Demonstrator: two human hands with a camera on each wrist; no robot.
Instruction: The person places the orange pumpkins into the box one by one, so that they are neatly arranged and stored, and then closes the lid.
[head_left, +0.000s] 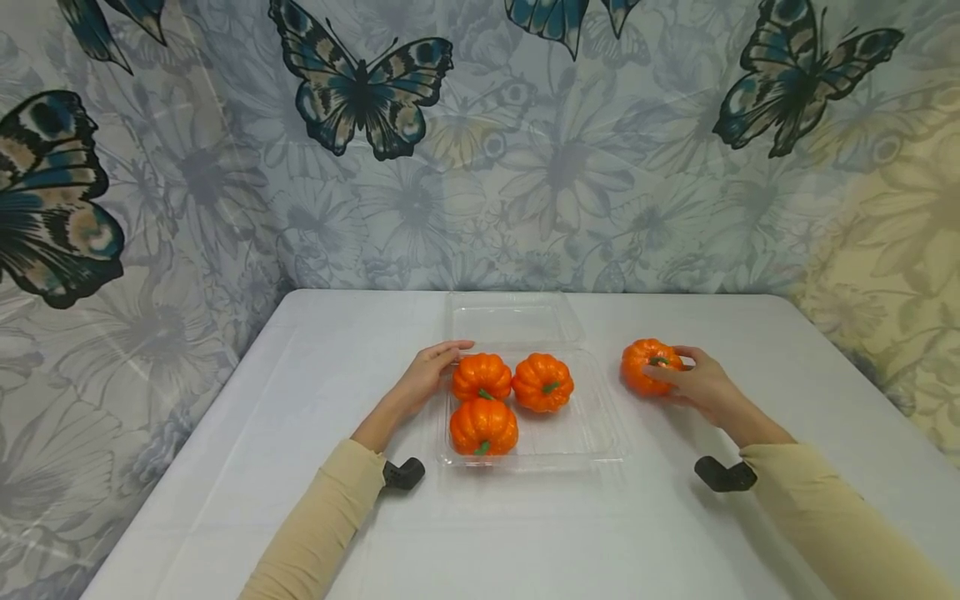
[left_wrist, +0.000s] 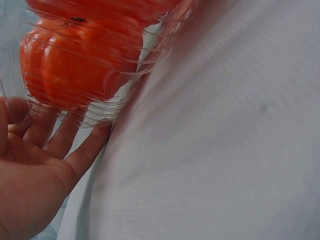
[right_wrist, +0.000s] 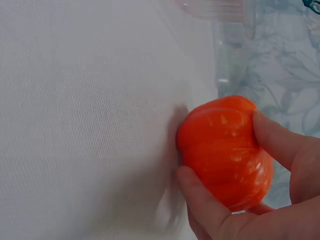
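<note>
My right hand (head_left: pixel 701 385) grips a small orange pumpkin (head_left: pixel 637 367) with a green stem, right of the clear plastic container (head_left: pixel 577 433). In the right wrist view, thumb and fingers stand around the held pumpkin (right_wrist: pixel 225 150); whether it touches the table I cannot tell. Three similar pumpkins sit in the container: one back left (head_left: pixel 480 373), one beside it to the right (head_left: pixel 543 383), one front left (head_left: pixel 482 427). My left hand (head_left: pixel 427 379) touches the container's left side. In the left wrist view its nearly straight fingers (left_wrist: pixel 87 150) rest against the ribbed outer wall.
The container's clear lid (head_left: pixel 513 321) lies folded back towards the table's far edge. A white cloth covers the table (head_left: pixel 300 483). Behind it stands a wall (head_left: pixel 562 167) with flower and butterfly patterns. Black wrist mounts (head_left: pixel 405 473) stick out from both sleeves.
</note>
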